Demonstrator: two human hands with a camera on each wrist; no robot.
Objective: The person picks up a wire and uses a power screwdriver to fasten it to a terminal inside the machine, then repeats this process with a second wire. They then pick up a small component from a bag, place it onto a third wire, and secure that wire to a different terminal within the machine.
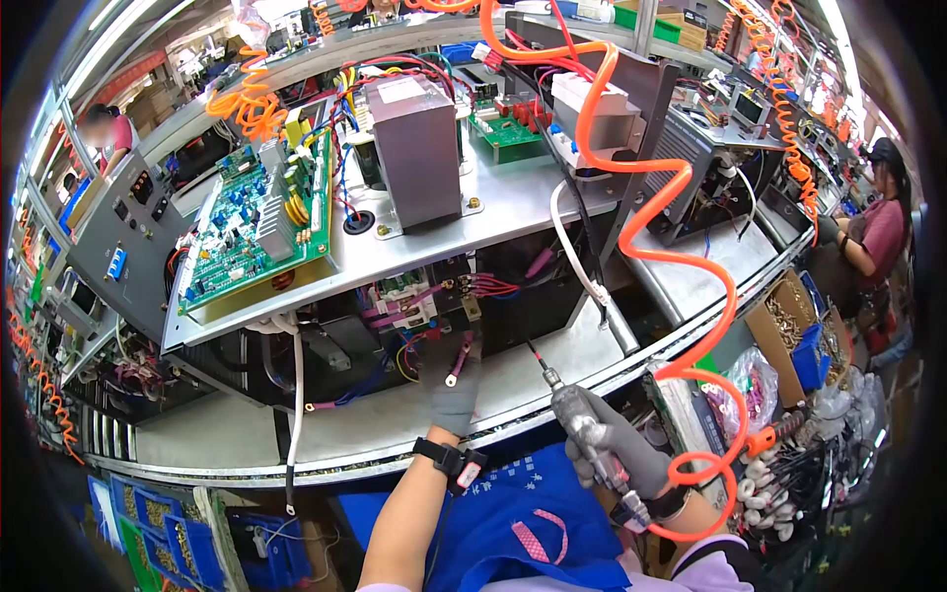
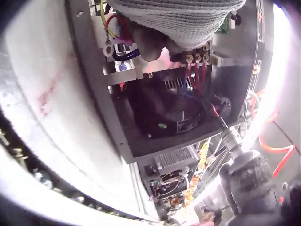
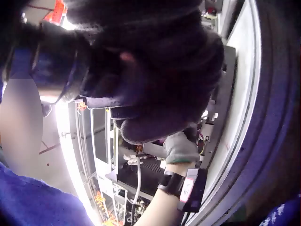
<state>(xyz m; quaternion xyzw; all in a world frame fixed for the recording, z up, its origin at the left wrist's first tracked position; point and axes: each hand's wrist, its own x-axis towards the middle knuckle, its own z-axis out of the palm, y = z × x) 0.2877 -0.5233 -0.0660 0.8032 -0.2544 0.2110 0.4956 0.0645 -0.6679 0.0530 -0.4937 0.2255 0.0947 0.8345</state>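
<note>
My gloved left hand (image 1: 454, 400) reaches into the lower bay of an open metal equipment chassis, its fingers bent close by a terminal block (image 1: 460, 286). A short purple cable (image 1: 460, 357) with a ring lug runs out from those fingers over the glove; the fingertips' grip is partly hidden. In the left wrist view the glove (image 2: 183, 21) covers part of the terminals (image 2: 198, 58). My gloved right hand (image 1: 626, 444) grips a power screwdriver (image 1: 582, 414), its long bit pointing up and left at the bay. The right wrist view shows the dark glove (image 3: 155, 70) large and close.
Above the bay sit a green circuit board (image 1: 256, 222) and a grey transformer block (image 1: 414, 148). An orange coiled hose (image 1: 681, 261) loops down on the right. White cables (image 1: 297, 395) hang in front. Blue bins of screws (image 1: 158, 523) stand lower left; cartons (image 1: 784, 326) stand right.
</note>
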